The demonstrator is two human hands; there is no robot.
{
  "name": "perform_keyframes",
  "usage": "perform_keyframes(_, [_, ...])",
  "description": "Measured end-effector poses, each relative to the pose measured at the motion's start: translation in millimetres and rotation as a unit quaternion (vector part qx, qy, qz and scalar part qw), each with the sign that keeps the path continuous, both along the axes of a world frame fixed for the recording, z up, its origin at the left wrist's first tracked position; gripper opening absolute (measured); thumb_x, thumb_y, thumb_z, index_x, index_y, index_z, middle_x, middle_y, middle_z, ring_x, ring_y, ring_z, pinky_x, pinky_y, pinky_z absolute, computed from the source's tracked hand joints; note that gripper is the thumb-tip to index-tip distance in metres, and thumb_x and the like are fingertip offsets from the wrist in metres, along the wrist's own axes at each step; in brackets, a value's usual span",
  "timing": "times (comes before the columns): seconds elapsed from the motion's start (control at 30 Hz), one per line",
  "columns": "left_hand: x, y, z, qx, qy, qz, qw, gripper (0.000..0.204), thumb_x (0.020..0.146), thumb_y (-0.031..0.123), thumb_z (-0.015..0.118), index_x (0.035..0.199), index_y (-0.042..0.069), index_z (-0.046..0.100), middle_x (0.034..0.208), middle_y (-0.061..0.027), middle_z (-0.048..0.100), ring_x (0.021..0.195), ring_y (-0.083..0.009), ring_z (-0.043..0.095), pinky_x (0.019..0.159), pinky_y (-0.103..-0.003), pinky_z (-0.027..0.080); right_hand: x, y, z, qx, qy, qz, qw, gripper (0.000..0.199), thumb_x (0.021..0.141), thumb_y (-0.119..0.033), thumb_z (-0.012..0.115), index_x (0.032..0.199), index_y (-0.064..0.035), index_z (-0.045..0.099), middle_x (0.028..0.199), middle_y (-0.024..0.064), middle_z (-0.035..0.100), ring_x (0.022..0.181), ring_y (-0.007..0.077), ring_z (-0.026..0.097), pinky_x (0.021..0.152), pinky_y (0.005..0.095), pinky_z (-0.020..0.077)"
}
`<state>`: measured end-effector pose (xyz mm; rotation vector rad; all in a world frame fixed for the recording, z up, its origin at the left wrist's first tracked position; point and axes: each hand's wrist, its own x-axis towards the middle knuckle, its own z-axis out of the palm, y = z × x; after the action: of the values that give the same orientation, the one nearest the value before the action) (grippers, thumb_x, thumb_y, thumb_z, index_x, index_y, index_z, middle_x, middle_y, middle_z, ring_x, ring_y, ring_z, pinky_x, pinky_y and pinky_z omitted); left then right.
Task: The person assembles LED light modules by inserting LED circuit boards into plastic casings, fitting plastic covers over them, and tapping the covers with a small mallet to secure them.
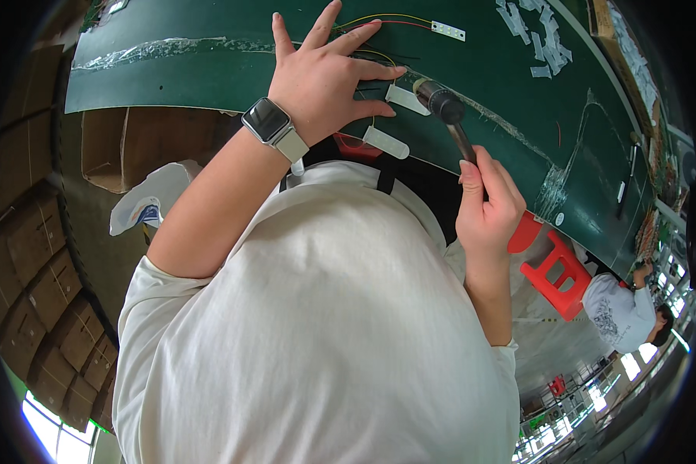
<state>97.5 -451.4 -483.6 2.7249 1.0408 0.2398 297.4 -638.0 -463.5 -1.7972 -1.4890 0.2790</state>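
My left hand (pixel 329 77) lies with its fingers spread over thin wires on the green tabletop, a watch (pixel 267 122) on its wrist. In my right hand (pixel 489 203) is the handle of a mallet (pixel 444 104) with a dark head and a pale end. That pale end is beside a white oblong piece (pixel 407 100) close to my left fingertips. A second white oblong piece (pixel 387 142) with a wire hangs at the table's near edge. Farther off, a small white strip with round dots (pixel 448 31) is joined to red and yellow wires.
Clear plastic pieces (pixel 547 42) are scattered at the far right of the green table (pixel 510 85). A dark pen-like tool (pixel 629 174) lies near its right end. Cardboard boxes (pixel 31 271) are stacked at left. A red stool (pixel 557 277) and another person (pixel 622 309) are at right.
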Motion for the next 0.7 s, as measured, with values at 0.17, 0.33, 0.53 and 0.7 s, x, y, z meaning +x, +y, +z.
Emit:
perform_keyframes(0.17, [1.3,-2.0,-3.2,0.003,0.021,0.007,1.000,0.049,0.084,0.059,0.079,0.130,0.043,0.076,0.166,-0.0041,0.047,0.161,-0.0408,0.023,0.118,-0.085,0.009,6.1,-11.2,-4.1,-0.090,-0.030,-0.050,0.994,0.021,0.102,-0.015,0.073,0.110,0.0034,0.075,0.083,0.0136,0.072,0.065,0.0254,0.064,0.059,0.0327,0.0493])
perform_keyframes(0.33, [3.0,-3.5,1.7,0.012,0.021,0.004,1.000,0.048,0.085,0.058,0.079,0.131,0.041,0.076,0.165,-0.0037,0.048,0.160,-0.0406,0.025,0.118,-0.086,0.009,23.1,-18.6,-4.0,-0.024,-0.004,-0.101,0.995,0.021,0.102,-0.014,0.074,0.112,0.0047,0.074,0.087,0.0106,0.074,0.068,0.0185,0.065,0.061,0.0309,0.0504])
perform_keyframes(0.53, [3.4,-5.5,7.4,-0.006,-0.003,-0.016,1.000,0.044,0.089,0.054,0.077,0.131,0.039,0.076,0.161,-0.0050,0.052,0.158,-0.0408,0.029,0.115,-0.088,0.008,86.2,-41.7,-2.2,-0.088,-0.066,-0.269,0.957,0.024,0.096,-0.023,0.082,0.110,-0.0042,0.080,0.095,0.0098,0.080,0.080,0.0173,0.074,0.073,0.0315,0.0565])
perform_keyframes(0.7, [3.7,-1.5,23.6,0.000,0.051,-0.019,0.998,0.046,0.089,0.054,0.077,0.133,0.040,0.075,0.160,-0.0050,0.053,0.158,-0.0418,0.028,0.115,-0.088,0.008,125.9,-58.1,3.3,-0.167,-0.111,-0.354,0.914,0.030,0.096,-0.030,0.080,0.114,-0.0066,0.080,0.091,0.0096,0.078,0.077,0.0184,0.071,0.072,0.0327,0.0557])
